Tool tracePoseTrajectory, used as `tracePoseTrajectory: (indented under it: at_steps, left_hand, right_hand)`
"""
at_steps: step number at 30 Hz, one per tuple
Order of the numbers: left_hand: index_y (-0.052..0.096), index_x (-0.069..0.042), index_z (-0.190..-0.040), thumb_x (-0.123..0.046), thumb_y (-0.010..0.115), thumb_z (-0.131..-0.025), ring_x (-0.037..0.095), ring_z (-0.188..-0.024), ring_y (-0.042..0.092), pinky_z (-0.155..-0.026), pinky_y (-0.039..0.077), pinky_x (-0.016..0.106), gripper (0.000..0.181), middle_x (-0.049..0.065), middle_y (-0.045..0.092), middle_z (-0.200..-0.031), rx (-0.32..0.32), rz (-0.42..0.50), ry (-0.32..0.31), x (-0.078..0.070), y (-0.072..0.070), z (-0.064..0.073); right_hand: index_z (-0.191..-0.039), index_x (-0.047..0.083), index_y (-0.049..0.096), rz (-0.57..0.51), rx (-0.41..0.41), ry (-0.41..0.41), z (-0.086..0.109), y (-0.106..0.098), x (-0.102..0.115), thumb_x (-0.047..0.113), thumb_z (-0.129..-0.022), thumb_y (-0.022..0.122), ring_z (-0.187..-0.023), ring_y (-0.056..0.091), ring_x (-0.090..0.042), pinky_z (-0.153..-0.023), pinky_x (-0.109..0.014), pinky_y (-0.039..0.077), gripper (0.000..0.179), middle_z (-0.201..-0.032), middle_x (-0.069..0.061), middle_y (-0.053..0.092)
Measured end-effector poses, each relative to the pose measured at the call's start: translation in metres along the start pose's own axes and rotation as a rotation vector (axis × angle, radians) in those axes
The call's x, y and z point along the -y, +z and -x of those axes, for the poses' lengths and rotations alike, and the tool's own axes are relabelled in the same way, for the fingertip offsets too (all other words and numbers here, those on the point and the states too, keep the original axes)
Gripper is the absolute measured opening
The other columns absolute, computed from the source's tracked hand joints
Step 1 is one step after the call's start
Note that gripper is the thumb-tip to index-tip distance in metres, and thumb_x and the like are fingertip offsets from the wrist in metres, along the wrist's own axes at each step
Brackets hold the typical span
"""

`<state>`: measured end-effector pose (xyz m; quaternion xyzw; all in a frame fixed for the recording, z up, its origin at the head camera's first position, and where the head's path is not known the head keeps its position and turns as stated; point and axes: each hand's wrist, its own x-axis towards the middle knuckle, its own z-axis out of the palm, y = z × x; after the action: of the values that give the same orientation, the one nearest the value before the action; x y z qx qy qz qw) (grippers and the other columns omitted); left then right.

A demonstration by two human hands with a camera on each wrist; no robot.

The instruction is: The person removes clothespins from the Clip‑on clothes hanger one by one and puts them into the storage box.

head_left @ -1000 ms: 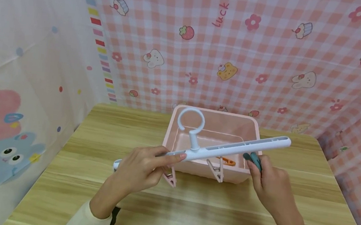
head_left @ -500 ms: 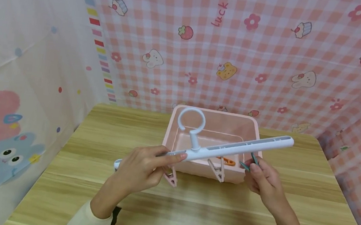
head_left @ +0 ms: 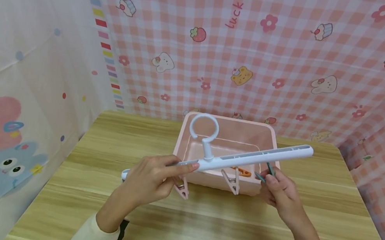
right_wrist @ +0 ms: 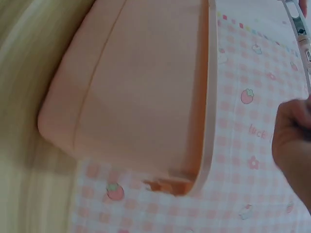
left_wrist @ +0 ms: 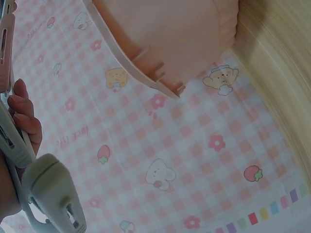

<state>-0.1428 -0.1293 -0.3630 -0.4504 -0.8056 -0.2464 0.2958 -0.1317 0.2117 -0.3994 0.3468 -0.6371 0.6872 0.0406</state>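
Observation:
My left hand (head_left: 153, 176) grips a pale plastic clip hanger (head_left: 255, 157), a slotted bar with an open ring hook rising from its middle. The bar tilts up to the right, over the front of the pink basket (head_left: 228, 118). Two pink clothespins, one (head_left: 233, 182) right of the hook and another (head_left: 181, 189) beside my left fingers, hang below the bar. My right hand (head_left: 285, 192) pinches a teal clothespin (head_left: 270, 169) just under the bar's right part, its two prongs spread apart. In the left wrist view, the hanger's rounded end (left_wrist: 53, 189) appears close up.
An orange clothespin (head_left: 244, 172) lies in the basket, partly behind the bar. The basket stands on a wood-grain table (head_left: 202, 230), near its back edge. Behind the table hangs a pink checked cloth (head_left: 279, 101); a white printed cloth (head_left: 59, 82) covers the left side.
My right hand has turned and shifted slightly under the bar; the teal clothespin has turned with it, and its prongs now show spread. The left hand and hanger have barely moved.

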Motion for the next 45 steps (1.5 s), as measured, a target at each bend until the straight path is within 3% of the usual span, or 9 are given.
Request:
tracePoseTrajectory:
  at_steps: [6, 9, 17, 21, 25, 30, 34, 39, 45]
  left_hand:
    - [0.072, -0.021, -0.126, 0.011, 0.061, -0.072, -0.002, -0.051, 0.037, -0.051, 0.018, 0.009, 0.064, -0.006, 0.06, -0.069, 0.005, -0.008, -0.002, 0.001, 0.0, 0.001]
    - [0.073, -0.021, -0.126, 0.011, 0.062, -0.072, -0.002, -0.051, 0.038, -0.051, 0.018, 0.009, 0.063, -0.007, 0.06, -0.069, 0.01, -0.011, -0.004, 0.001, 0.0, 0.001]
    - [0.072, -0.022, -0.126, 0.008, 0.066, -0.074, -0.001, -0.051, 0.038, -0.052, 0.018, 0.01, 0.06, -0.006, 0.062, -0.07, 0.017, -0.021, -0.012, 0.001, 0.001, 0.002]
    - [0.072, -0.022, -0.127, 0.008, 0.067, -0.074, -0.001, -0.051, 0.038, -0.052, 0.019, 0.009, 0.061, -0.006, 0.062, -0.071, 0.011, -0.028, -0.005, 0.001, 0.0, 0.003]
    - [0.072, -0.021, -0.127, 0.009, 0.066, -0.074, -0.001, -0.051, 0.041, -0.051, 0.02, 0.009, 0.061, -0.006, 0.062, -0.071, -0.005, -0.019, 0.003, 0.001, 0.0, 0.002]
    - [0.072, -0.02, -0.126, 0.01, 0.063, -0.073, -0.002, -0.05, 0.041, -0.051, 0.018, 0.009, 0.062, -0.006, 0.062, -0.07, -0.028, -0.002, 0.015, 0.001, 0.0, 0.001]
    - [0.072, -0.02, -0.127, 0.01, 0.061, -0.072, -0.003, -0.05, 0.044, -0.051, 0.018, 0.008, 0.063, -0.007, 0.062, -0.07, -0.035, 0.007, 0.019, 0.0, 0.0, 0.001]
    - [0.072, -0.02, -0.126, 0.011, 0.061, -0.072, -0.003, -0.05, 0.044, -0.051, 0.018, 0.008, 0.063, -0.007, 0.062, -0.069, -0.032, 0.01, 0.019, 0.0, 0.0, 0.001]
    - [0.072, -0.019, -0.125, 0.011, 0.062, -0.071, -0.002, -0.051, 0.038, -0.052, 0.017, 0.009, 0.063, -0.006, 0.06, -0.069, -0.024, 0.007, 0.014, 0.0, -0.001, 0.002]
  right_hand:
    - [-0.096, -0.001, 0.058, 0.672, -0.175, -0.101, 0.0, 0.001, 0.003, -0.004, -0.102, 0.049, -0.052, 0.024, 0.005, -0.043, -0.015, 0.025, 0.011, -0.059, 0.005, 0.037]
    - [-0.093, -0.001, 0.057, 0.959, -0.195, -0.141, -0.001, -0.001, 0.004, 0.019, -0.107, 0.05, -0.055, 0.027, 0.008, -0.045, -0.012, 0.027, 0.026, -0.06, 0.008, 0.041]
    - [-0.093, -0.006, 0.054, 1.308, -0.232, -0.267, -0.004, -0.004, 0.002, 0.046, -0.11, 0.028, -0.045, 0.031, -0.004, -0.043, -0.019, 0.024, 0.06, -0.054, 0.004, 0.039]
    - [-0.095, -0.005, 0.057, 1.145, -0.221, -0.228, -0.003, -0.003, 0.001, 0.036, -0.11, 0.038, -0.05, 0.031, 0.001, -0.044, -0.015, 0.025, 0.048, -0.057, 0.005, 0.042]
    - [-0.102, -0.002, 0.059, 0.633, -0.139, -0.128, -0.001, 0.0, 0.003, 0.001, -0.106, 0.044, -0.049, 0.028, 0.002, -0.043, -0.016, 0.027, 0.016, -0.059, 0.002, 0.039]
    - [-0.113, 0.012, 0.059, -0.014, 0.056, 0.004, 0.0, 0.001, 0.004, -0.008, -0.106, 0.018, -0.042, 0.02, -0.016, -0.037, -0.021, 0.019, 0.046, -0.058, -0.003, 0.027]
    - [-0.121, 0.012, 0.06, -0.35, 0.184, 0.026, 0.0, -0.001, 0.0, -0.002, -0.107, 0.008, -0.04, 0.015, -0.016, -0.039, -0.023, 0.016, 0.056, -0.059, -0.003, 0.022]
    - [-0.119, 0.013, 0.06, -0.233, 0.111, -0.009, -0.001, 0.004, 0.001, -0.005, -0.107, 0.013, -0.04, 0.016, -0.016, -0.037, -0.022, 0.016, 0.053, -0.059, -0.003, 0.023]
    - [-0.106, 0.002, 0.06, 0.345, -0.156, -0.103, 0.0, 0.014, 0.002, -0.014, -0.101, 0.038, -0.045, 0.024, -0.006, -0.039, -0.019, 0.023, 0.028, -0.057, -0.001, 0.032]
